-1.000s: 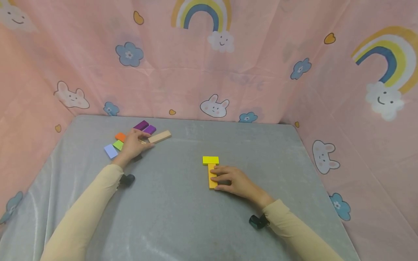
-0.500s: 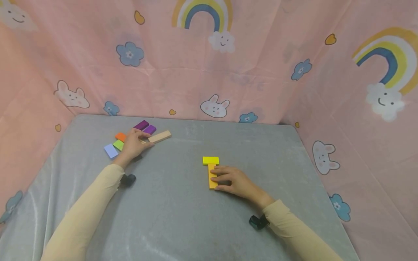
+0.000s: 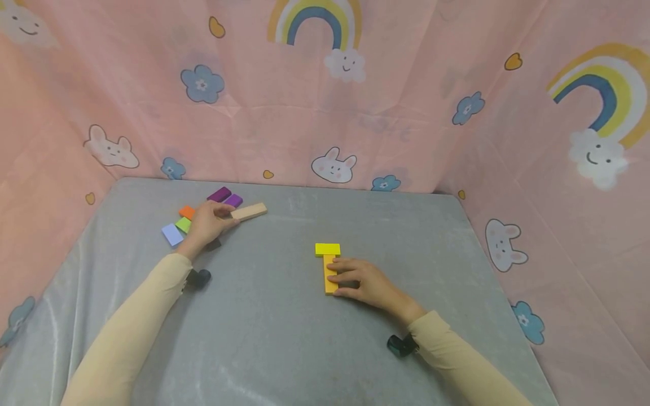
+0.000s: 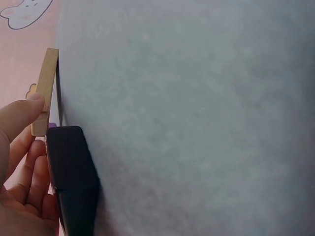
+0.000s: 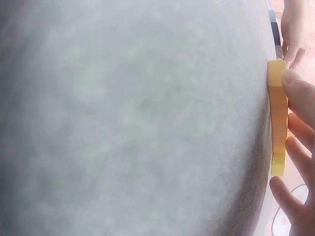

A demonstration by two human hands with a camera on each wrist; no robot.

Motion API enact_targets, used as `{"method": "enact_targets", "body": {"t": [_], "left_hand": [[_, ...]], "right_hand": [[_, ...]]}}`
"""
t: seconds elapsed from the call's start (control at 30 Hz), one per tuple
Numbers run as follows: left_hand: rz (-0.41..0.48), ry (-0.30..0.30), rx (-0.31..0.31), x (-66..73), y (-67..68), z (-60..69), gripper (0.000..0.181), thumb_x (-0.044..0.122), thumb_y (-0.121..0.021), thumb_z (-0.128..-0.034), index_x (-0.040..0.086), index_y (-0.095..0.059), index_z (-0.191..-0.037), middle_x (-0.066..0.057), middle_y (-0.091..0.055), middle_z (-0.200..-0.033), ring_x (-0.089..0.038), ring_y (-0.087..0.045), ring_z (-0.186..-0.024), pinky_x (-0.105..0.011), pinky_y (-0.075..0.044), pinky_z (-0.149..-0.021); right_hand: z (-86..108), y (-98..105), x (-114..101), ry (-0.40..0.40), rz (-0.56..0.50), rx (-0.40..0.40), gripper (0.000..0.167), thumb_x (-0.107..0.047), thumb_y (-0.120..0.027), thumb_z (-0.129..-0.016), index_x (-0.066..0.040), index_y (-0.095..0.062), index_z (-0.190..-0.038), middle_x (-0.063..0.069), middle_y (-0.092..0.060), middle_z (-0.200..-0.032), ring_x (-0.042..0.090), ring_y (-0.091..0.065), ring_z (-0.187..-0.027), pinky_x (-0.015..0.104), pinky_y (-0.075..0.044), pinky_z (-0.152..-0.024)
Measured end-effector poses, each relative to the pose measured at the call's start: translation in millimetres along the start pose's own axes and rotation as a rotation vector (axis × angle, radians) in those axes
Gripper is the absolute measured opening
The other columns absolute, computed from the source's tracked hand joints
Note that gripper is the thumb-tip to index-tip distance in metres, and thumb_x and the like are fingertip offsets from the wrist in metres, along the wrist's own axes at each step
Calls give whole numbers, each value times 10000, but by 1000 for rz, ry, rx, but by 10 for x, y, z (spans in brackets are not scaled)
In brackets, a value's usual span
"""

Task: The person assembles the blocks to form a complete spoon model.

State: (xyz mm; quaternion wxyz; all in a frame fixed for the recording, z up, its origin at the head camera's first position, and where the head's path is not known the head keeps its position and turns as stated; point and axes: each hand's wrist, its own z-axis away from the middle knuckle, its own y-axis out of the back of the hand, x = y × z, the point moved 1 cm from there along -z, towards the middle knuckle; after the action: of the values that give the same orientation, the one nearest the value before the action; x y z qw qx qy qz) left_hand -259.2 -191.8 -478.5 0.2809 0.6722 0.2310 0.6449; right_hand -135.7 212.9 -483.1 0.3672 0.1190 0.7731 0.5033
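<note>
Left of the frame's centre, a plain wooden block [image 3: 250, 212] points toward the upper right; just below centre, an orange-yellow block [image 3: 329, 272] lies flat, its far end touching a bright yellow block [image 3: 327, 249] set crosswise.

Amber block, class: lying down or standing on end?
Lying down: in the head view, the amber block stretches lengthwise along the table.

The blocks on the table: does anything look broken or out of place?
Nothing visible stands out: the yellow block and orange block form a tidy T; the left hand partly hides the green block.
</note>
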Motion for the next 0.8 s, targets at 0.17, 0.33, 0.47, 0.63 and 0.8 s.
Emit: {"method": "enact_targets", "body": {"t": [0.17, 0.33, 0.47, 0.63, 0.8], "left_hand": [[6, 3, -13, 14, 8, -5, 376, 188, -737, -885, 23, -667, -1215, -206, -641, -1160, -361, -621, -1078, -500, -517, -950], [4, -3, -12, 24, 4, -3, 370, 189, -735, -888, 21, -669, -1211, -210, -652, -1161, -359, -629, -1071, -498, -523, -946], [13, -3, -15, 45, 0, 3, 366, 196, -733, -892, 36, -669, -1215, -200, -660, -1155, -346, -631, -1059, -486, -530, -931], [20, -24, -20, 94, -15, -1, 380, 204, -738, -892, 50, -661, -1231, -184, -660, -1144, -336, -648, -1054, -478, -548, -923], [29, -68, -18, 178, -51, 1, 374, 207, -751, -880, 58, -674, -1215, -168, -647, -1111, -326, -651, -1029, -476, -552, -903]], "right_hand": [[-3, 0, 7, 1, -1, -7, 386, -317, -786, -829, -181, -733, -1186, -3, -645, -1362, 228, -564, -1325, 464, -461, -1089], [-5, 1, 13, 5, 8, -7, 380, -332, -777, -837, -190, -732, -1187, -15, -645, -1362, 214, -564, -1325, 452, -460, -1093], [-6, 4, 10, 9, 13, -5, 382, -333, -779, -834, -191, -733, -1185, -12, -647, -1358, 222, -565, -1323, 455, -461, -1090], [-3, 5, 3, 8, 17, -2, 377, -322, -781, -833, -188, -734, -1183, -4, -650, -1356, 238, -562, -1325, 466, -459, -1087], [-2, 3, 0, 6, 10, -2, 375, -317, -787, -829, -185, -737, -1176, -7, -650, -1356, 237, -564, -1324, 462, -457, -1091]]}}
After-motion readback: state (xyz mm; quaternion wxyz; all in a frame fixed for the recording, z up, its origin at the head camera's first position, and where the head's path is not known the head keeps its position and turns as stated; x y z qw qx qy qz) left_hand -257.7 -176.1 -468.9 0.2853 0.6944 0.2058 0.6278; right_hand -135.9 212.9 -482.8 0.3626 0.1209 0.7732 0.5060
